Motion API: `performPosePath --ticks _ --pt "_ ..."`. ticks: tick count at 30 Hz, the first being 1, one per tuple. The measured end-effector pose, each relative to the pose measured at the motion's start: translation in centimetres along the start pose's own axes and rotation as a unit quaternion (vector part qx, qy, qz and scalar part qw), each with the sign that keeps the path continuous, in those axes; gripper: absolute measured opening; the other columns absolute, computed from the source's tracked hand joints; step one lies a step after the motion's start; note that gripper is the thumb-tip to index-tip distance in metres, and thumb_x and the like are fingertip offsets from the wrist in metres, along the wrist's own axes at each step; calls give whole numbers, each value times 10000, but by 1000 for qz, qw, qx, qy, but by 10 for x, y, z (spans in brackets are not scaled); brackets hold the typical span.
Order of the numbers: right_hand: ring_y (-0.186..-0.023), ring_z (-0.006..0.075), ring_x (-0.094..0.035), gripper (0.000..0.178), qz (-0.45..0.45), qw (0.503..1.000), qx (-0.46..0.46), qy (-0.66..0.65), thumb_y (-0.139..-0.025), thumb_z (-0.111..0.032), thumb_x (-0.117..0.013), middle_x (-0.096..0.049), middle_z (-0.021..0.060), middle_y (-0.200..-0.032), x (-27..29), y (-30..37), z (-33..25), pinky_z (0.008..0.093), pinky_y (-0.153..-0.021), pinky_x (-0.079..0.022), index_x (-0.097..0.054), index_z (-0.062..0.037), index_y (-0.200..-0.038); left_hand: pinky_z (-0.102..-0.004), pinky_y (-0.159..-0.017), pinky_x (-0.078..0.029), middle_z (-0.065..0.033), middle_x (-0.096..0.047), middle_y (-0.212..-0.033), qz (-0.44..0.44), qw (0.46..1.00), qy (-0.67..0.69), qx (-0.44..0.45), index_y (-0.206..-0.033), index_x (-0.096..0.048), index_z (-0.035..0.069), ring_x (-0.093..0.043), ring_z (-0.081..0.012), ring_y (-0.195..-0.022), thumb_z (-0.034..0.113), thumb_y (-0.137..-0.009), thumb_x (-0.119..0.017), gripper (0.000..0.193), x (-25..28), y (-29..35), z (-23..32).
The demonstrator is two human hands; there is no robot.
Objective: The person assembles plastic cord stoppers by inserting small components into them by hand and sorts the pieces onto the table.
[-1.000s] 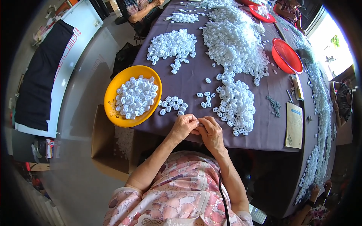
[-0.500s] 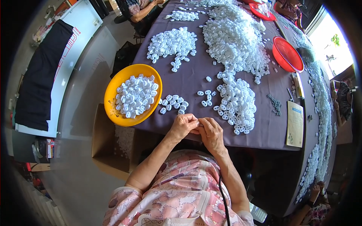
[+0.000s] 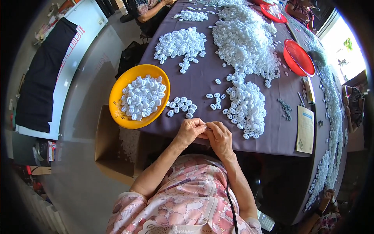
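Meeting fingertip to fingertip at the edge of the purple-grey cloth (image 3: 196,84), the left hand (image 3: 189,132) and right hand (image 3: 221,138) pinch narrowly, their contents too hidden to tell; glossy white oval pieces (image 3: 248,107), many dark-slotted, lie heaped beyond and fill a round yellow bowl (image 3: 116,91)

You can pass over the tablecloth (image 3: 278,134) right of the near white pile (image 3: 249,105); yellow bowl (image 3: 116,97) and loose white pieces (image 3: 180,104) obstruct your left.
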State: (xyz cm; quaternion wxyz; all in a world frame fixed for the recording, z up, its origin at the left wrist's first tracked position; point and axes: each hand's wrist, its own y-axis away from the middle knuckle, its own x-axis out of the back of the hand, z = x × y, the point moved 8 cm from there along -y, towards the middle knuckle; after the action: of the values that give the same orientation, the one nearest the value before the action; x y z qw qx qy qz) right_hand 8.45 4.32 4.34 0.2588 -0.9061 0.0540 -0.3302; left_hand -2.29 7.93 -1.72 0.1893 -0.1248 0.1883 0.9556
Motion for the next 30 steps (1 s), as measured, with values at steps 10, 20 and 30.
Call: performPosePath --ticks 10,20,30 --pt "-705 168 -632 308 -30 983 -134 -122 -711 -13 -701 -639 87 -912 3 -4 16 263 -615 -499 -642 -13 -1014 -281 -658 -583 -101 -630 -813 39 999 36 1 -874 -607 -58 -645 -158 -716 89 -906 -538 166 6 -3 -4" --pt "-677 163 -618 247 -19 982 -131 -135 -719 11 -687 -639 88 -876 2 -3 20 257 -592 -481 -651 -3 -962 -295 -679 -583 -110 -622 -833 28 999 32 7 -892 -596 -62 -650 -176 -733 85 -913 -518 167 3 -4 -4" --pt "-687 178 -639 241 -28 983 -128 -126 -713 22 -686 -640 98 -874 0 -3 19 262 -594 -497 -639 -4 -948 -254 -590 -564 -56 -612 -766 48 995 -57 -62 -857 -593 -27 -621 -113 -680 127 -906 -559 165 0 3 5"
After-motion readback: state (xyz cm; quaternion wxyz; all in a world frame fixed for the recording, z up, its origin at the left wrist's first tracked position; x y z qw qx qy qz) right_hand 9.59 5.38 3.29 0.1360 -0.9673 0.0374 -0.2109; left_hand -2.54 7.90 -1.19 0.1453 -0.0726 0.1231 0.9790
